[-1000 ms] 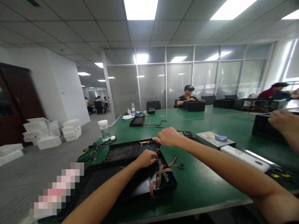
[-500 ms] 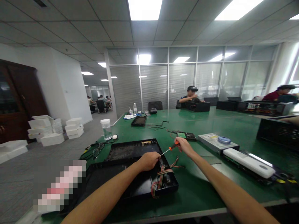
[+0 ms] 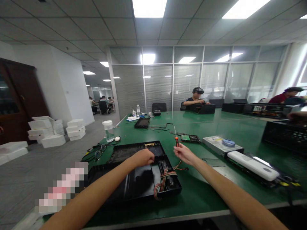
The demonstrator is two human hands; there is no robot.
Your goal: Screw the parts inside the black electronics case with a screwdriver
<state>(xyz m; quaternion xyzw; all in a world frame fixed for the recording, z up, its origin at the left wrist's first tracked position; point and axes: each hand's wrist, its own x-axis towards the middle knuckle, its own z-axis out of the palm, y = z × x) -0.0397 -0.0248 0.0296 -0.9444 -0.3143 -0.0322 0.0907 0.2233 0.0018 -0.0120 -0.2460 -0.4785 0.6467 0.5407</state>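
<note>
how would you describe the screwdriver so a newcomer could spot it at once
On the long green table, just past the open black case in front of the person, the right hand holds the screwdriver upright. It alone has an orange-red handle, with a thin metal shaft pointing at the ceiling.

Office floor used as an electronics workroom. A tiled ceiling with flush light panels and glass partitions with blinds mark the office. The long green table carries an open case, a circuit board, a drive and loose cables, with a person seated at another case and white foam boxes stacked by the wall.
</note>
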